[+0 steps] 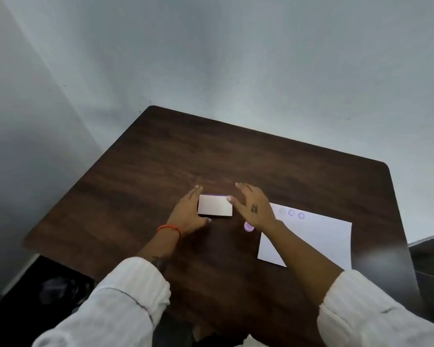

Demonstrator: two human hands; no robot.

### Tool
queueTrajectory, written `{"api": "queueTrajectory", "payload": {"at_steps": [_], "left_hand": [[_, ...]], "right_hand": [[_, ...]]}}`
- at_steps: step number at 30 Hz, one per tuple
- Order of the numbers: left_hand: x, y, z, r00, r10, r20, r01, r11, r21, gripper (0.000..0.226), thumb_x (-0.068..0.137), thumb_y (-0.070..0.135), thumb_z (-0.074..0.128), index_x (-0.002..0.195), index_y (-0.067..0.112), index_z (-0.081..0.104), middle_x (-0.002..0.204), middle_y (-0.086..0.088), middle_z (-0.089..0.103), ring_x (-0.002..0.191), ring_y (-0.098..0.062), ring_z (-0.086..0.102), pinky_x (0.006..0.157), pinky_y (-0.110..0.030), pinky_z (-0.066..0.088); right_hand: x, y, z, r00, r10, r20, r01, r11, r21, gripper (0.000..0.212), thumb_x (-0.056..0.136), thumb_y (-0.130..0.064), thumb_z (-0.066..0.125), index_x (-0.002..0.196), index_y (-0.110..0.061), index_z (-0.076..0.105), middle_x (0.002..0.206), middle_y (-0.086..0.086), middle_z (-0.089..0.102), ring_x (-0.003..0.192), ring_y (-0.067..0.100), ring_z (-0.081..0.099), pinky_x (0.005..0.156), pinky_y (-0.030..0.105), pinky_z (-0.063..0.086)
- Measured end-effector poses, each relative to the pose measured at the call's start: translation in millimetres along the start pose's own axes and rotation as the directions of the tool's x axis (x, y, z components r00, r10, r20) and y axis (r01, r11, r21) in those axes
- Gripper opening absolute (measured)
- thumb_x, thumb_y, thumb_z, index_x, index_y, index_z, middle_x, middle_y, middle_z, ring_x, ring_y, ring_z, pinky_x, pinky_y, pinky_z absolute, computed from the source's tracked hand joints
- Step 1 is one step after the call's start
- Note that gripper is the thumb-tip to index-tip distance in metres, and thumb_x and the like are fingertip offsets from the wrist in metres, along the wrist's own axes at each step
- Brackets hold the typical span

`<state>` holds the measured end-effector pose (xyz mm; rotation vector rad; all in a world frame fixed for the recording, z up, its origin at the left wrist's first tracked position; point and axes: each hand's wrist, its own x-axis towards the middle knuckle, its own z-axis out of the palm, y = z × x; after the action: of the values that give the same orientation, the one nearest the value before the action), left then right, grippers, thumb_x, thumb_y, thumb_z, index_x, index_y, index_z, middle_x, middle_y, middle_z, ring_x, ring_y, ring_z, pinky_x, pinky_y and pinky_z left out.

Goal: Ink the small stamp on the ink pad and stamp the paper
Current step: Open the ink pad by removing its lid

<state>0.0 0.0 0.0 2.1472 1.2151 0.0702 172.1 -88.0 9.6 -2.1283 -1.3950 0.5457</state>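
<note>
A rectangular ink pad case (215,206) with a pale lid and dark base lies shut in the middle of the dark wooden table (161,159). My left hand (188,214) rests against its left side, thumb under the near edge. My right hand (252,204) hovers at its right side, fingers spread, thumb tip touching the top right corner. A small purple round stamp (249,227) stands on the table just below my right wrist, partly hidden. A white sheet of paper (321,239) lies to the right, with three faint purple ring marks (296,214) near its top edge.
The table stands in a corner between grey walls. Its left edge drops to a dark floor with a dark object (58,289) below. White sleeves cover both forearms, and an orange band (169,229) circles my left wrist.
</note>
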Motion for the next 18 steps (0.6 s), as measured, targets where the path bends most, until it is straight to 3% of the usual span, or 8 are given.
{"api": "queueTrajectory", "payload": {"at_steps": [7, 18], "left_hand": [[17.6, 0.1, -4.4, 0.992, 0.041, 0.118, -0.053, 0.994, 0.096, 0.093, 0.072, 0.018, 0.074, 0.143, 0.018, 0.015, 0.155, -0.003, 0.017, 0.141, -0.022, 0.018, 0.117, -0.040, 0.019], [27.8, 7.5, 4.0, 0.990, 0.056, 0.131, -0.080, 0.980, 0.183, 0.078, 0.078, 0.019, 0.069, 0.141, 0.012, 0.024, 0.151, -0.007, 0.030, 0.138, -0.024, 0.024, 0.116, -0.037, 0.021]], "right_hand": [[12.4, 4.8, 11.2, 0.959, -0.002, 0.285, 0.055, 0.983, -0.177, 0.084, 0.071, -0.040, 0.073, 0.139, -0.015, 0.030, 0.149, 0.008, 0.034, 0.136, 0.027, 0.027, 0.110, 0.041, 0.028], [27.5, 18.4, 7.9, 0.947, 0.018, 0.321, 0.048, 0.979, -0.199, 0.072, 0.071, -0.025, 0.075, 0.134, -0.012, 0.041, 0.145, 0.010, 0.041, 0.132, 0.026, 0.037, 0.108, 0.036, 0.031]]}}
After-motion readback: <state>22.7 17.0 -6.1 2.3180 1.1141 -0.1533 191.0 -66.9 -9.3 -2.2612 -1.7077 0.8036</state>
